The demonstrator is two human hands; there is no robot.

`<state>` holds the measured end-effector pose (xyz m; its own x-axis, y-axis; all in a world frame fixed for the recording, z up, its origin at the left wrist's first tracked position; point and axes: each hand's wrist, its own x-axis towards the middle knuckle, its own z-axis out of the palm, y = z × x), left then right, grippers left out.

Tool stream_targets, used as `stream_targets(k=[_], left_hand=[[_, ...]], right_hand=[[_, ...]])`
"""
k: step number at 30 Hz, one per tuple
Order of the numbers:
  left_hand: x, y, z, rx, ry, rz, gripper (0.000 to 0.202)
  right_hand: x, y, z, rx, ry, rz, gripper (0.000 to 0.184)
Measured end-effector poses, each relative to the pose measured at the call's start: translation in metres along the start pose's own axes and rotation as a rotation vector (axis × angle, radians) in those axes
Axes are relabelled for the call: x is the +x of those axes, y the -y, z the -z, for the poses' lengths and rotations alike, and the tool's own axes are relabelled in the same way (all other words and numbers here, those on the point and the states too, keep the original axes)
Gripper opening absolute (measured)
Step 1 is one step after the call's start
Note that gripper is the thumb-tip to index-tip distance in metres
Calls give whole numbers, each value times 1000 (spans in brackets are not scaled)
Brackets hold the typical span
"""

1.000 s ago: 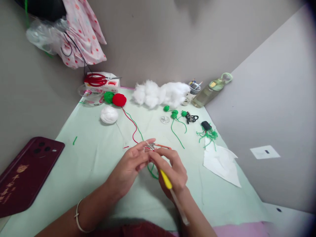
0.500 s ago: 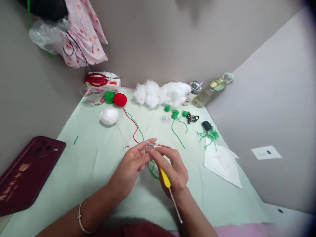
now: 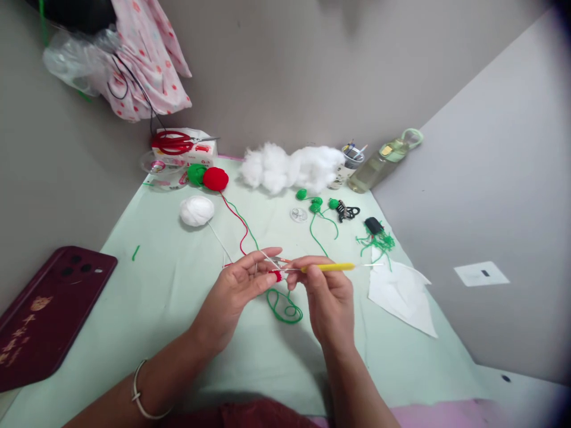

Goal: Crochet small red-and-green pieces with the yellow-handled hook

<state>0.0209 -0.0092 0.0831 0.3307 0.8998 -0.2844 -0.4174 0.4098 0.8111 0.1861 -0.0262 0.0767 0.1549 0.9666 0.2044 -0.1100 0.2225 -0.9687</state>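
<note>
Seen from the head camera, a person works yarn over a mint-green mat [image 3: 156,297] set in the corner of two grey walls. The left hand [image 3: 236,291] is curled, thumb and fingertips pinched on a small red crochet piece [image 3: 277,275], with a white strand running over the forefinger towards a white yarn ball [image 3: 197,210] farther back on the mat. The right hand [image 3: 328,294] is closed round the yellow handle of a crochet hook [image 3: 330,267], held almost level, its metal tip at the red piece. The piece sits between the two hands, lifted just above the mat near its middle. A loop of green yarn [image 3: 285,306] lies on the mat directly below it. At the back edge are a red yarn ball [image 3: 216,179] touching a green yarn ball [image 3: 196,174], red scissors [image 3: 173,143] on a small box, and a heap of white stuffing [image 3: 289,166]. A cup of pens [image 3: 348,166] and a bottle [image 3: 381,161] stand to the right. Small green crocheted pieces [image 3: 314,202] lie near a black clip [image 3: 348,212]. White paper [image 3: 401,294] lies at the mat's right edge, and a maroon phone [image 3: 44,315] at far left.
</note>
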Motion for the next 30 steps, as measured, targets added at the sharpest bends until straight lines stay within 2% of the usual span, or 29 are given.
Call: stream_targets(k=[3, 5, 7, 12, 15, 17, 20, 22, 24, 27, 30], left_hand=[[0, -1, 2, 39, -11, -11, 34], [-1, -1, 4, 74, -27, -32, 33], [-2, 0, 5, 125, -47, -60, 33], [-2, 5, 3, 167, -97, -95, 44], [-1, 7, 0, 33, -57, -27, 58], [0, 6, 1, -97, -15, 69, 57], [2, 2, 4, -250, 44, 205, 44], [2, 0, 7, -269, 71, 221, 40], [2, -2, 8, -238, 77, 204, 40], [2, -2, 8, -196, 63, 173, 39], [2, -3, 7, -164, 61, 153, 36]], right_hand=[[-1, 1, 3, 27, 7, -24, 24], [-5, 2, 3, -76, 11, 37, 22], [-9, 3, 1, -251, 24, 177, 21], [-14, -6, -4, -638, 100, 666, 29], [-14, -11, -6, -804, 83, 795, 36], [-13, -10, -5, -778, 74, 738, 38], [-10, -2, -2, -473, 37, 466, 28], [-7, 2, 0, -220, 0, 284, 23], [-4, 2, 0, -48, 5, 166, 22], [-3, -1, -1, 36, 43, 106, 19], [-4, -3, -2, 47, 7, 85, 19]])
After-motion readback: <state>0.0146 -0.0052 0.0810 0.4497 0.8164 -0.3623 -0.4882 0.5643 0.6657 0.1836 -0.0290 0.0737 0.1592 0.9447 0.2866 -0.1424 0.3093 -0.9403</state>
